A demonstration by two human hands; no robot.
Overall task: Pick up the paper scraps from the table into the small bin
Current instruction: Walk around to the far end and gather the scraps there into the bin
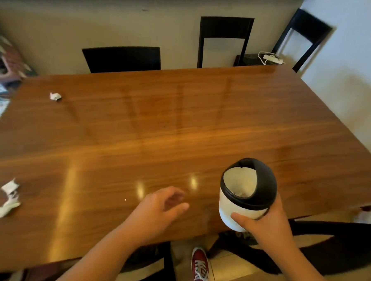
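My right hand (264, 226) grips the small white bin (236, 209) by its lower side, holding it tilted over the near table edge. The bin has a black domed lid (263, 187) with an open mouth, and some scrap shows inside. My left hand (161, 210) hovers over the wooden table (159, 128) left of the bin, fingers loosely spread and holding nothing. A crumpled white paper scrap (55, 96) lies far left at the back. Another white scrap, long and twisted (7, 197), lies near the left edge.
Three black chairs (122, 58) (225, 41) (304, 37) stand along the far side, one with a white power strip (272, 58). Clutter (3, 70) sits beyond the left end. A red shoe (199, 265) shows on the floor below the near edge.
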